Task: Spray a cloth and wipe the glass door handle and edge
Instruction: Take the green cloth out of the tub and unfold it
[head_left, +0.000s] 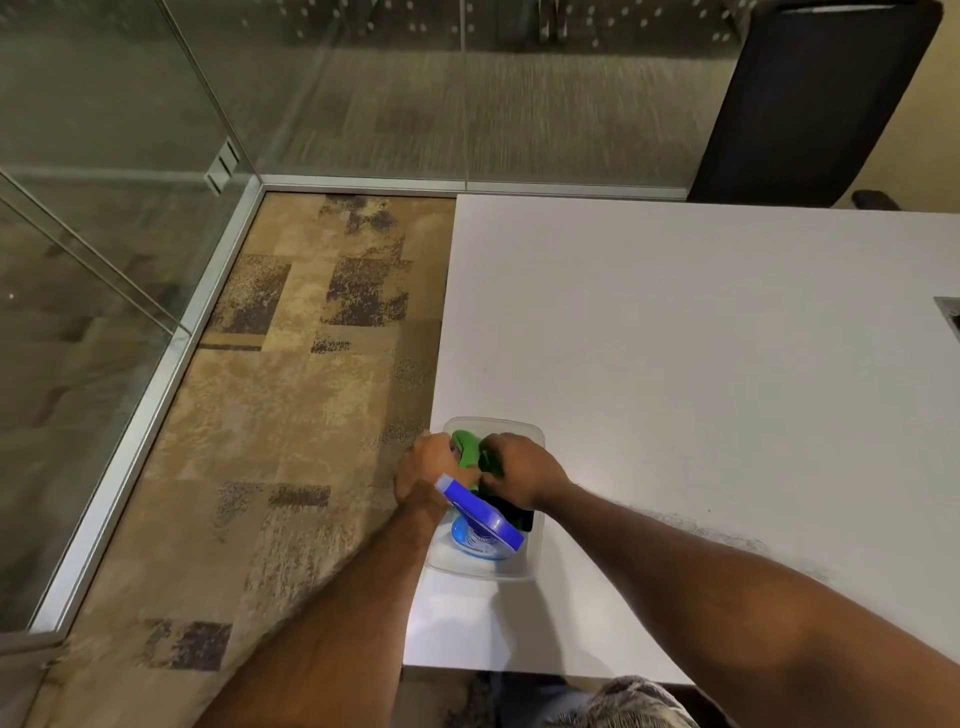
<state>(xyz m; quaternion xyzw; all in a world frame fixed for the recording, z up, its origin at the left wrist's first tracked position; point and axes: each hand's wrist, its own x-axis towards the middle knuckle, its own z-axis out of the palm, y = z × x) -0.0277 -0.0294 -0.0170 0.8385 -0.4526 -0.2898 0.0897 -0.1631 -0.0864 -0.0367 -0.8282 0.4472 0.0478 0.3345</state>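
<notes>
A clear plastic bin (535, 556) stands at the near left corner of the white table (701, 364). Both my hands are inside it. My left hand (428, 470) and my right hand (519, 470) are closed on a green cloth (467, 449) at the far end of the bin. A blue spray bottle (480, 525) lies in the bin just below my hands, its blue head slanting across the left wrist. Something black lies in the bin under my right hand. The glass door (78, 322) with its metal frame stands to the left; its handle is not visible.
Patterned brown carpet (291, 415) lies between the table and the glass wall. A metal floor rail (156, 395) runs along the glass. A dark office chair (810, 98) stands behind the table's far right. A cable port (950, 317) sits at the table's right edge.
</notes>
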